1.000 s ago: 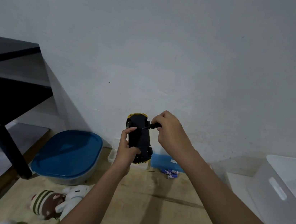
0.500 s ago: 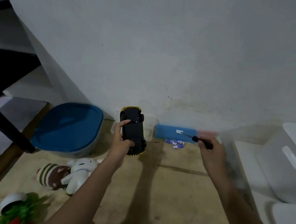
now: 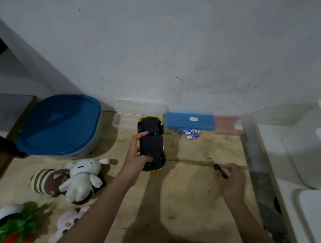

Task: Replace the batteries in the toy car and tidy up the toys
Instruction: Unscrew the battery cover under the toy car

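the left grip [image 3: 137, 159] is clamped on the toy car [image 3: 151, 144] – the fingers curl round its left side and near end, and the black underside faces up with a yellow edge showing below. whether the car touches the wooden desk [image 3: 185, 206] i cannot tell. the right grip [image 3: 231, 181], well apart to the right of the car, is closed on the black handle of a small screwdriver [image 3: 216, 165]; its thin shaft points away from this grip, forward and to the left, with the tip free. beyond both grips, near the wall, some small batteries [image 3: 189, 133] lie just in front of a blue case [image 3: 189, 121]. a clear case [image 3: 127, 115] stands open just behind the car. left of the left grip lie a white rabbit plush [image 3: 83, 176] and a striped brown plush [image 3: 45, 181], touching each other – further left is a blue-lidded container [image 3: 59, 124].
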A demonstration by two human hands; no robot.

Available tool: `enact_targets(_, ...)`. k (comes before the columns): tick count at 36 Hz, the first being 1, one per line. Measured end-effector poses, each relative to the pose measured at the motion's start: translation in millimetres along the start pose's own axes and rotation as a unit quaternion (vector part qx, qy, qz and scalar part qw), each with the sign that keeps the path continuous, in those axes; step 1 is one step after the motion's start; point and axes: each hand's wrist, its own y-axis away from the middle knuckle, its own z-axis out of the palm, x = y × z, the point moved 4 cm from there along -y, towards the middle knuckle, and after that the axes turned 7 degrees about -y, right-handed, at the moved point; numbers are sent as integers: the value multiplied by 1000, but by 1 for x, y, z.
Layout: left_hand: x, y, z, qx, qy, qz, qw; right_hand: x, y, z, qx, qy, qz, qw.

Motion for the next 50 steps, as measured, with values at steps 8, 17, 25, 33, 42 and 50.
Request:
enact_targets(8, 4, -1, -1, -57, 6, 23, 998, -106, -9, 26, -131, -152, -88, 976)
enact_targets(17, 16, 7, -7, -118, -22, 56, 991, -166, -3, 58, -245, -124, -144, 951)
enact_targets(25, 24, 14, -13, -118, -38, 92, 988, -179, -3, 60, -228, -101, -197, 948)
enact_targets(33, 26, 17, -17, -113, -52, 104, 987, -193, 1, 57, -215, -112, -198, 950)
enact_targets(42, 28, 20, -19, -118, -65, 124, 983, -200, -2, 57, -280, -112, -113, 947)
enact_targets(50, 25, 14, -32, -96, -65, 118, 986, -206, -10, 55, -274, -171, -92, 942)
